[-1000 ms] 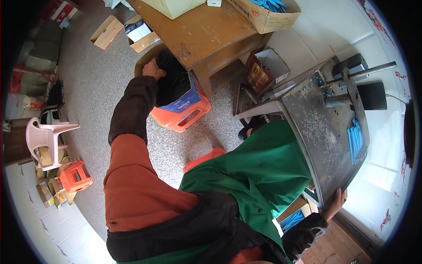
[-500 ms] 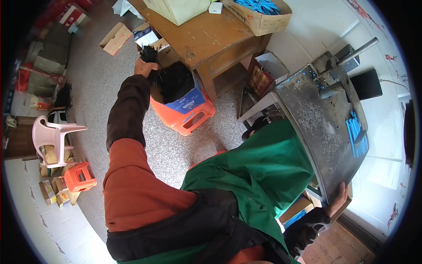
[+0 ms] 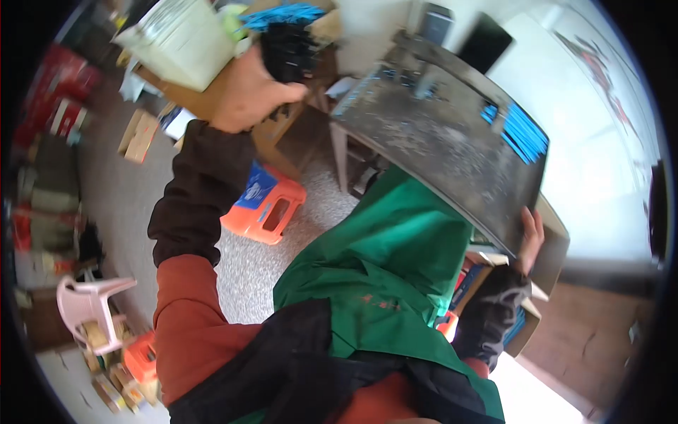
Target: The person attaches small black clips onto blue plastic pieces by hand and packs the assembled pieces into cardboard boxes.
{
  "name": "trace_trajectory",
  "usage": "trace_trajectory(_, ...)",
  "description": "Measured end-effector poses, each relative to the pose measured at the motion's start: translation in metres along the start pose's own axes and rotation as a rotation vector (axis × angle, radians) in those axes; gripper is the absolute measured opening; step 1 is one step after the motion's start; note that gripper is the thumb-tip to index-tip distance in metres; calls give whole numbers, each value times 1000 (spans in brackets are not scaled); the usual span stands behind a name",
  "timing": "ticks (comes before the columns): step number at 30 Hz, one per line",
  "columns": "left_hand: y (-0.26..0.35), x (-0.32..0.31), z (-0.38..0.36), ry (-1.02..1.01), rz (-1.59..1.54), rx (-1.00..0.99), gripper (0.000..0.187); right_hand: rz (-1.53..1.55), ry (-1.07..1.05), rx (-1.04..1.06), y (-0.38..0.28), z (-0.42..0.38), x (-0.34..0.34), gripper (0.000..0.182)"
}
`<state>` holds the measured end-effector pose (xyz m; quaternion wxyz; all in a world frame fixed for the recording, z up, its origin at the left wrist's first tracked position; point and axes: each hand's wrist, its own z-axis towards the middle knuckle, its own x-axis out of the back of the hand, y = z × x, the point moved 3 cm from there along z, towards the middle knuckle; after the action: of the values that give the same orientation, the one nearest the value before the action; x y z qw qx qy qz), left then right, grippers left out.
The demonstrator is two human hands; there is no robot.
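My left hand [image 3: 247, 92] is closed around a bunch of thin black strips [image 3: 289, 53], lifted high at the upper left; motion blurs their exact kind. Behind it lies a pile of similar thin blue strips [image 3: 286, 14] in a cardboard box. My right hand [image 3: 531, 239] rests at the near right edge of the worn dark worktable [image 3: 452, 159], fingers extended and holding nothing. A row of blue strips [image 3: 524, 134] lies at that table's far right side.
An orange stool [image 3: 265, 219] carrying a blue box [image 3: 256, 187] stands on the floor below my left arm. A pale container [image 3: 176, 42] sits on the wooden table at upper left. Further left are a pink chair [image 3: 92, 304] and another orange stool [image 3: 141, 357].
My left hand has risen from the box on the orange stool, carrying the bunch of black strips up and to the right. The view has turned; my right hand stays at the worktable edge.
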<state>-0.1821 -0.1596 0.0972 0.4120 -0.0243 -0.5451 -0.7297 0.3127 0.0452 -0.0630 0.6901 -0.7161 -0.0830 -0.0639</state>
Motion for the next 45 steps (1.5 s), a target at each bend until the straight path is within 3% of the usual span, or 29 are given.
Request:
trace_trajectory(3, 41, -89, 29, -126, 180, -387, 53, 65, 113, -15, -8, -11, -10, 49)
trace_trajectory(4, 50, -111, 33, -274, 298, -371, 47, 138, 157, -51, -23, -20, -18, 46)
trace_trajectory(5, 47, -134, 40, -291, 385, -494, 44, 218, -29, -22, -33, -20, -21, 42)
trace_trajectory(8, 19, -188, 37, -346, 587, -689, 36, 247, -81, 9, -27, -14, -19, 38)
trace_trajectory(9, 13, -196, 33, -523, 698, -562, 49, 261, -102, 2, -26, -13, -19, 33)
trace_trajectory(12, 13, -190, 31, -675, 658, -425, 55, 231, -119, -41, -29, -13, -19, 33)
trace_trajectory(13, 10, -190, 33, -813, 681, -330, 67, 214, -134, -28, -29, -11, -18, 37)
trace_trajectory(16, 12, -182, 28, -793, 630, -456, 79, -102, -127, 129, -42, -6, -16, 46)
trace_trajectory(17, 13, -179, 31, -845, 642, -382, 87, -448, 44, 199, -57, -12, -10, 47)
trace_trajectory(20, 21, -167, 29, -767, 665, -369, 90, -676, 323, 716, -91, -23, -18, 49)
trace_trajectory(22, 13, -165, 28, -729, 589, -416, 89, -515, 94, 740, -107, -30, -44, 49)
trace_trajectory(25, 14, -167, 19, -605, 587, -557, 81, -708, -151, 980, -113, -39, -98, 49)
trace_trajectory(26, 17, -168, 17, -558, 559, -609, 78, -720, -355, 934, -116, -38, -112, 54)
trace_trajectory(27, 16, -171, 15, -551, 573, -572, 74, -752, -418, 829, -121, -36, -128, 57)
trace_trajectory(29, 16, -173, 17, -582, 554, -568, 73, -812, -464, 824, -122, -22, -160, 52)
trace_trajectory(31, 9, -176, 20, -626, 506, -566, 71, -881, -387, 810, -123, -12, -183, 68)
trace_trajectory(32, 8, -173, 20, -646, 506, -554, 71, -924, -449, 772, -121, -8, -198, 73)
trace_trajectory(37, -4, -173, 24, -688, 541, -442, 69, -988, -379, 695, -107, 3, -233, 59)
trace_trajectory(39, -7, -168, 27, -715, 567, -390, 67, -531, -81, 335, -106, -8, -254, 51)
trace_trajectory(41, -3, -161, 30, -748, 637, -416, 66, -378, -19, 295, -102, -6, -254, 45)
trace_trajectory(45, 2, -161, 27, -739, 713, -472, 62, -672, -329, 702, -115, -12, -232, 40)
